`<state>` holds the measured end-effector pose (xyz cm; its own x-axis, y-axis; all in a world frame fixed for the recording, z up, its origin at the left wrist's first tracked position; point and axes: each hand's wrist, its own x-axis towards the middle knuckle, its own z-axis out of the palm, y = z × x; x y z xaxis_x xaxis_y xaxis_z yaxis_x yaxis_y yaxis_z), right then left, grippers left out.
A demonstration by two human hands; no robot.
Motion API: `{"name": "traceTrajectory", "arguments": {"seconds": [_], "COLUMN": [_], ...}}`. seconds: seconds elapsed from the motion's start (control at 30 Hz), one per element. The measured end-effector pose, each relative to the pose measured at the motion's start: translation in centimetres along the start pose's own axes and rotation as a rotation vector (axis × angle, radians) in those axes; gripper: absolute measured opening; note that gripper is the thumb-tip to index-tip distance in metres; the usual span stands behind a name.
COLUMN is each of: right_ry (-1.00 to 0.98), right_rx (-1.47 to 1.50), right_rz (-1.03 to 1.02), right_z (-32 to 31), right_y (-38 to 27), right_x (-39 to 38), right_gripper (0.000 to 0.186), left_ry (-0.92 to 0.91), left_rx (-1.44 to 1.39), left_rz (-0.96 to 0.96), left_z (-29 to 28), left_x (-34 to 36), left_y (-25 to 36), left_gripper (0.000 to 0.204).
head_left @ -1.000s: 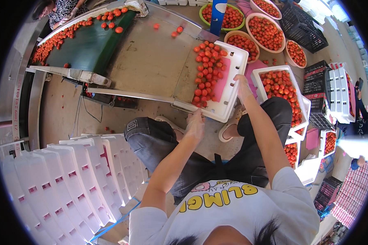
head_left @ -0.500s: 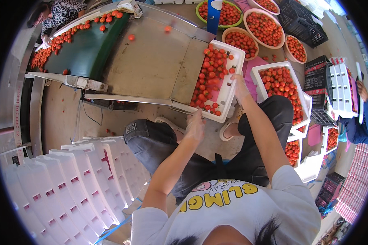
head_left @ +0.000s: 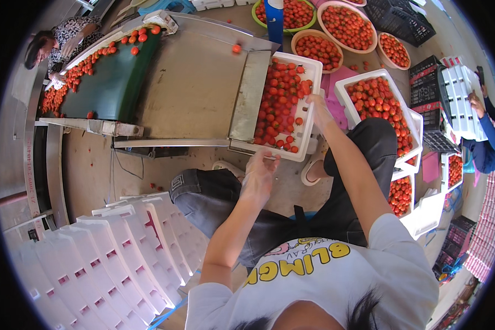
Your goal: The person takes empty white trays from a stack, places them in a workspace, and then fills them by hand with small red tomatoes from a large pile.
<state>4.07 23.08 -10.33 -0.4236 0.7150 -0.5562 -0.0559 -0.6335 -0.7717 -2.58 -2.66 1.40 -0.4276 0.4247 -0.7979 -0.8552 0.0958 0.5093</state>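
At the lower end of a metal chute (head_left: 190, 82), a white plastic crate (head_left: 309, 129) holds many small red tomatoes (head_left: 278, 91). My left hand (head_left: 260, 170) is closed at the crate's near edge, its fingers curled on the rim. On the right-hand wall of the crate, my right hand (head_left: 320, 113) grips the rim, its fingertips partly hidden. A single tomato (head_left: 236, 49), blurred by motion, is on the chute's upper part. The chute's lip overlaps the left side of the crate.
A green belt (head_left: 118, 77) carries tomatoes at left, where another person (head_left: 74, 38) reaches in. Filled round basins (head_left: 347, 27) stand at far right, with a filled white crate (head_left: 382, 110) below them. Stacked white crates (head_left: 110, 264) stand near left. Another person handles crates at far right.
More tomatoes lie in the crate, covering much of its pink bottom. Two tomatoes on the chute have given way to one higher up. My hands stay on the crate; the view has shifted slightly.
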Motion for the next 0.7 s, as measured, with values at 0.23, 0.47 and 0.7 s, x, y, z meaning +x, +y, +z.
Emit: {"name": "traceTrajectory", "arguments": {"seconds": [0.23,0.47,0.7], "right_ry": [0.039,0.053,0.285], "right_rx": [-0.07,-0.152,-0.961], "right_rz": [0.037,0.069,-0.066], "right_z": [-0.9,-0.1,1.2], "right_y": [1.4,0.8,-1.2], "right_x": [1.2,0.3,-1.2], "right_gripper": [0.027,0.014,0.024], "left_ry": [-0.064,-0.181,-0.23], "left_rx": [-0.278,-0.508,-0.494], "left_rz": [0.124,0.082,0.088], "left_z": [-0.9,-2.5,-3.4], "left_x": [-1.6,-3.0,-2.4], "left_y": [3.4,7.7,7.2], "left_gripper": [0.017,0.02,0.019]}}
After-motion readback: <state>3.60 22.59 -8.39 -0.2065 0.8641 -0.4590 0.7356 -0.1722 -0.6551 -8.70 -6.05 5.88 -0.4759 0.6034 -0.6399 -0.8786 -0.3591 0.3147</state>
